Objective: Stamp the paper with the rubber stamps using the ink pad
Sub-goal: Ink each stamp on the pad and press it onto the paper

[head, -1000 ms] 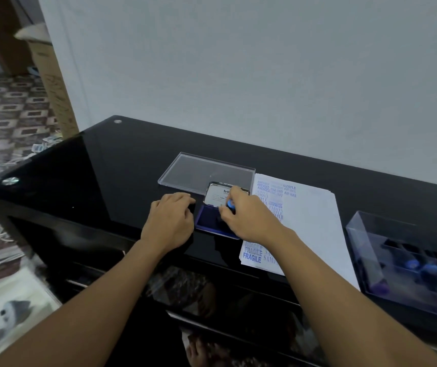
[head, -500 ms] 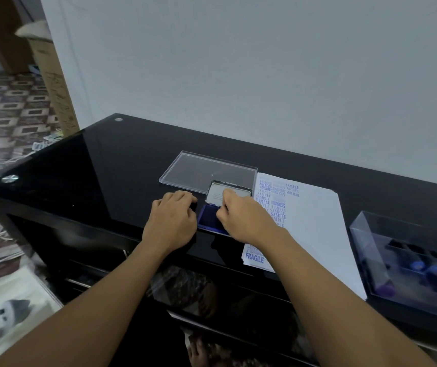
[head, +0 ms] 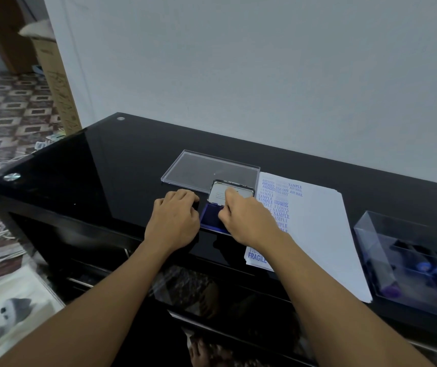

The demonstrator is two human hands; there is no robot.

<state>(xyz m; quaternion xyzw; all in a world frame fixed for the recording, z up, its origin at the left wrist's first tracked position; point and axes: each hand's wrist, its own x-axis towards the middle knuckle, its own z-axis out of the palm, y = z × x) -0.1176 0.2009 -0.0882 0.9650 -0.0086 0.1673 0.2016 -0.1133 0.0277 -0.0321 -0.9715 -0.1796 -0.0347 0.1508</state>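
Paper (head: pixel 318 234) reaches the surface's (head: pixel 106 168) front edge, just right of the ink pad (head: pixel 210 218), presumably for short travel. My left hand (head: pixel 173 223), loosely curled and empty, steadies the pad. My right hand (head: pixel 249 221) curls over it; I cannot tell if it grips a stamp.

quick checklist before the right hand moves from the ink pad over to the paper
1. Ink pad open, blue surface exposed: ok.
2. Left hand steadying the pad: cannot tell; it lies at the pad's left edge, but contact is unclear.
3. Stamp gripped in right hand: cannot tell; the curled fingers over the pad hide it.
4. Stamp face inked: cannot tell.
5. Blank space on the paper: ok, its right part is unprinted.
6. Way from pad to paper: ok, the paper lies directly right of the pad with nothing between.
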